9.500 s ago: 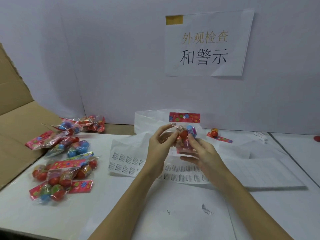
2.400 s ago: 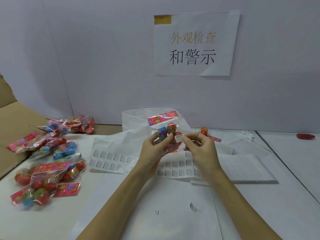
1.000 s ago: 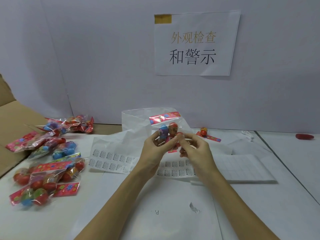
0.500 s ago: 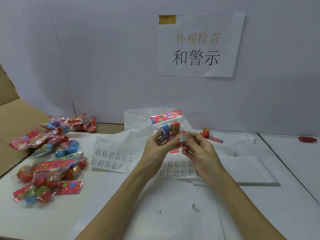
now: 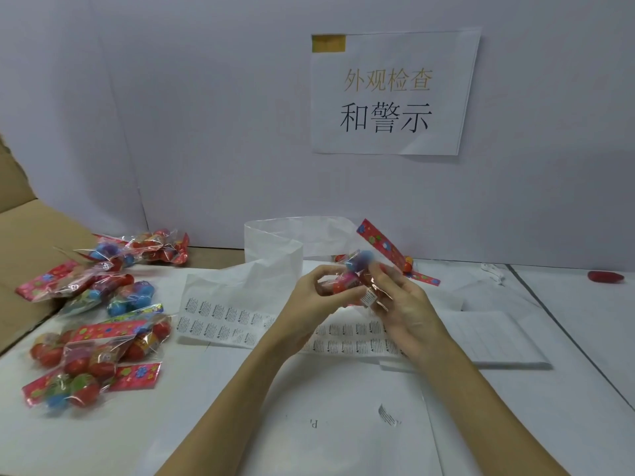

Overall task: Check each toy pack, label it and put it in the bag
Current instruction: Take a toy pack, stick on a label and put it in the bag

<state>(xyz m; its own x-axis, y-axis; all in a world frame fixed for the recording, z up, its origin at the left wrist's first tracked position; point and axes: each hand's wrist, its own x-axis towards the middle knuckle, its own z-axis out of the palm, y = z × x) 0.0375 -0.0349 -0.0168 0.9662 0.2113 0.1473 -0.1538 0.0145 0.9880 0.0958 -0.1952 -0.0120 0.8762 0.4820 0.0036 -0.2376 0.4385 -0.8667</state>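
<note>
At frame centre, left hand [image 5: 318, 297] and right hand [image 5: 403, 304] pinch a clear toy pack [image 5: 357, 274] of red and blue balls bearing a small white label [image 5: 368, 298], its print unreadable.

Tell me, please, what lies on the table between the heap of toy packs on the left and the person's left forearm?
In the head view, a label sheet lies between the heap of toy packs and the left forearm.

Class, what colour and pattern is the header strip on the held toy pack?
Red with small coloured flowers, on the header strip, head view.
</note>
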